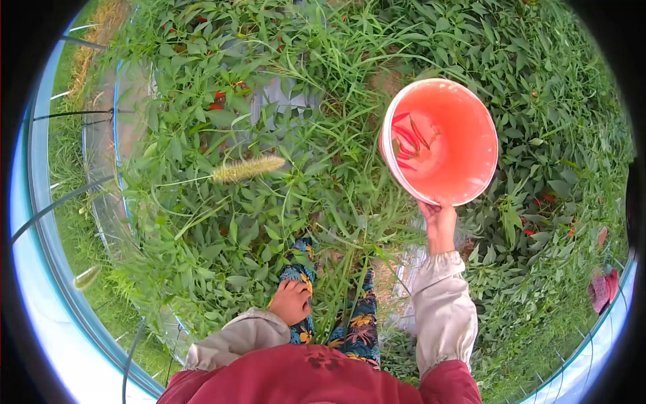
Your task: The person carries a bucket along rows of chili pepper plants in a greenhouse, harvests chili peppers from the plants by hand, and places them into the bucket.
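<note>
A pink bucket with a white rim (464,148) is tilted so its inside shows, with several red peppers (408,138) lying in it. My right hand (439,219) grips the near edge of its rim, the arm stretched forward. Down by my thigh, my left hand (292,301) rests against the patterned trousers (304,269), its fingers curled; nothing can be made out in it. Grey sleeves cover both forearms.
Pepper plants (202,141) with red fruit (217,101) grow on the left, and more plants (525,60) on the right. Tall grass and a furry seed head (249,169) rise between them. A red and pink object (603,289) is at the far right.
</note>
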`<action>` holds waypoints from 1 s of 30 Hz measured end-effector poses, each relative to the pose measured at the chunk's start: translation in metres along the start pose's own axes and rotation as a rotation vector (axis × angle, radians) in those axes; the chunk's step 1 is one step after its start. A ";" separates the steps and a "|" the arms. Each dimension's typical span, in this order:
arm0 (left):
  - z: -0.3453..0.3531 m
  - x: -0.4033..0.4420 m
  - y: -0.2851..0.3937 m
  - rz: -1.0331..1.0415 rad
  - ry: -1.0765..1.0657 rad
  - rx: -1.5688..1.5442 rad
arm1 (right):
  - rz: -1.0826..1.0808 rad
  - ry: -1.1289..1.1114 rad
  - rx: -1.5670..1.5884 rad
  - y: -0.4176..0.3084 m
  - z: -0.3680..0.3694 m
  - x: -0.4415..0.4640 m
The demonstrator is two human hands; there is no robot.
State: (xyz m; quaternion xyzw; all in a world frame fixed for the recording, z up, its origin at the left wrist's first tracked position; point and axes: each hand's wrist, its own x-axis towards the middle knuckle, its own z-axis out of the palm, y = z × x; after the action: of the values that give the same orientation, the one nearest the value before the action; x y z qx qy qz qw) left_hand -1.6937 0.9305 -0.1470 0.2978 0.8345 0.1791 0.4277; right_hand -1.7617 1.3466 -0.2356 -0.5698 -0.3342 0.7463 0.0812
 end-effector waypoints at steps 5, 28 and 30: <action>0.004 -0.004 -0.011 0.003 0.018 -0.055 | -0.120 -0.037 -0.010 -0.038 0.105 0.074; 0.017 0.013 0.027 -0.078 0.036 0.235 | -0.230 -0.160 -1.047 0.061 -0.248 -0.240; 0.013 0.015 0.030 -0.094 0.040 0.233 | -0.187 -0.125 -0.960 0.042 -0.250 -0.264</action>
State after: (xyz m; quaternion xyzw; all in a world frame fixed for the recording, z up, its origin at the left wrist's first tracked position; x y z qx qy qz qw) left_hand -1.6792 0.9643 -0.1472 0.3023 0.8711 0.0668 0.3812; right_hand -1.4356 1.2834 -0.0818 -0.4646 -0.6941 0.5306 -0.1442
